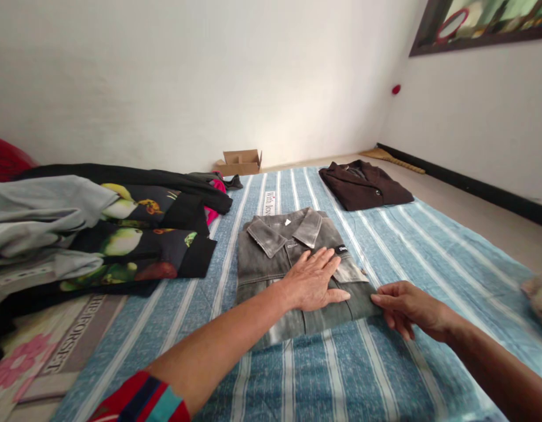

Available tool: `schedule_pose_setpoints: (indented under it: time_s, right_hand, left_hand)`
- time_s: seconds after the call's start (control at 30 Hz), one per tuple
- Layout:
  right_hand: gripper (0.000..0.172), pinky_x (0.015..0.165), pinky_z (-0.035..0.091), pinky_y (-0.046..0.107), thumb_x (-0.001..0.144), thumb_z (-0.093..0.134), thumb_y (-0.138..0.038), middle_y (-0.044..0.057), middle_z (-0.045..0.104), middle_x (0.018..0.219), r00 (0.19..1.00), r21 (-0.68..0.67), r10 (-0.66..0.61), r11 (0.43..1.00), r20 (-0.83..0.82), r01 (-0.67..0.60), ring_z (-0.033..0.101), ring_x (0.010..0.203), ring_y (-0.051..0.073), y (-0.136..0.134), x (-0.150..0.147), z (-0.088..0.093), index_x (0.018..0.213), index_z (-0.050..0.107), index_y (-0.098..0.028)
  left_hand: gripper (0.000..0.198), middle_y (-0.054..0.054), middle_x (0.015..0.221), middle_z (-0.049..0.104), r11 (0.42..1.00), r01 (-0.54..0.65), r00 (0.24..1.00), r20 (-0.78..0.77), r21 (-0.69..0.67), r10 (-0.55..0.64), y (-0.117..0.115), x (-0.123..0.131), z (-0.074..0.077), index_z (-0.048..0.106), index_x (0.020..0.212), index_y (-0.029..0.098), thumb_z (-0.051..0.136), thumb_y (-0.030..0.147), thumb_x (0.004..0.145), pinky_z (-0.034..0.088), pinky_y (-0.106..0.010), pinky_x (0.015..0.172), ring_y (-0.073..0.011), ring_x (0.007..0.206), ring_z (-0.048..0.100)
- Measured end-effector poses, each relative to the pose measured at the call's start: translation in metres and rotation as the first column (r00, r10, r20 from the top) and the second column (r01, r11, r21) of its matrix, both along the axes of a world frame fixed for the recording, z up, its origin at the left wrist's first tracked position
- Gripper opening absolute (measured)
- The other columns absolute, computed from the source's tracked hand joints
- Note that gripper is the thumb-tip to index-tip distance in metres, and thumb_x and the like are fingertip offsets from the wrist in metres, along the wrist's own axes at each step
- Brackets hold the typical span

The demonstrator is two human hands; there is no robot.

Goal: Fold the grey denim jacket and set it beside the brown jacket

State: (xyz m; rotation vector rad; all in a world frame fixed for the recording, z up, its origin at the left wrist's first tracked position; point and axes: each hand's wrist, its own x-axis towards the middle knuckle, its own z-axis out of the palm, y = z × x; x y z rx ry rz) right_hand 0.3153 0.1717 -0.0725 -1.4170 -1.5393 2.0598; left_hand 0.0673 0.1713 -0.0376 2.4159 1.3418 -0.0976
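A grey denim jacket point(266, 264), folded into a rough rectangle, lies on the blue striped bedsheet point(227, 387) with its collar toward the wall. My left hand point(312, 278) rests flat on the jacket's front, fingers spread below a small dark label. At the jacket's lower right corner, my right hand point(412, 308) pinches the edge of the cloth between thumb and fingers. Part of the jacket's front is hidden under my left hand and forearm.
A folded dark brown garment point(365, 184) lies at the back right. Loose clothes, black, grey and fruit-printed point(143, 234), are heaped on the left. An open cardboard box point(240, 163) stands by the wall. A beige fuzzy thing point(539, 299) shows at the right edge.
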Motion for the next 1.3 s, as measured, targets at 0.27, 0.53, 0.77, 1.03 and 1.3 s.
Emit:
schedule_pose_setpoints:
  time_s: [0.27,0.53,0.77,1.03,1.3]
  right_hand:
    - [0.047,0.028,0.017,0.017,0.069,0.064,-0.061,-0.003,0.055,0.044,1.0,0.004,0.03,1.0,-0.006,-0.03,0.04,0.026,0.006,0.004,-0.002,-0.009,0.061,0.046,-0.018]
    - [0.047,0.031,0.019,0.019,0.071,0.059,-0.063,-0.002,0.055,0.045,0.994,0.098,0.077,0.992,0.077,-0.085,0.042,0.029,0.007,0.006,-0.002,-0.011,0.062,0.046,-0.019]
    - [0.038,0.053,0.042,0.028,0.084,0.046,-0.053,0.001,0.06,0.06,0.858,0.765,-0.351,0.64,0.375,-0.072,0.058,0.053,0.016,0.0,-0.024,0.017,0.07,0.06,-0.021]
    - [0.027,0.09,0.046,0.037,0.091,0.039,-0.025,0.009,0.064,0.108,0.971,0.984,-0.2,0.144,0.132,-0.104,0.059,0.1,0.022,-0.009,-0.092,0.005,0.106,0.061,-0.021]
    - [0.039,0.101,0.043,0.04,0.094,0.039,-0.032,0.009,0.057,0.127,0.972,0.963,-0.208,0.265,0.107,-0.049,0.051,0.119,0.023,-0.012,-0.104,-0.013,0.13,0.047,-0.023]
  left_hand:
    - [0.087,-0.014,0.156,0.011,1.0,-0.002,1.0,0.025,0.017,0.001,-0.001,-0.002,-0.001,0.018,0.148,0.013,0.026,0.072,0.084,0.006,-0.049,0.113,-0.0258,0.144,0.004]
    - [0.086,-0.015,0.156,0.013,0.999,-0.015,0.999,0.038,0.028,0.014,-0.004,-0.002,-0.001,0.02,0.147,0.011,0.03,0.07,0.085,0.009,-0.051,0.113,-0.0267,0.143,0.005]
    - [0.087,-0.013,0.156,0.014,0.999,-0.04,0.997,0.061,0.021,0.039,-0.005,-0.003,0.001,0.021,0.147,0.012,0.031,0.071,0.084,0.008,-0.05,0.114,-0.0265,0.143,0.008]
    - [0.091,-0.017,0.155,0.017,0.992,-0.117,0.985,0.132,0.049,0.11,-0.004,-0.006,-0.009,0.019,0.146,0.008,0.05,0.06,0.078,0.014,-0.047,0.114,-0.0267,0.143,0.011]
    - [0.091,-0.022,0.152,0.02,0.99,-0.117,0.987,0.122,0.081,0.106,-0.005,-0.006,-0.007,0.024,0.143,-0.001,0.053,0.048,0.072,0.015,-0.043,0.115,-0.0301,0.142,0.014]
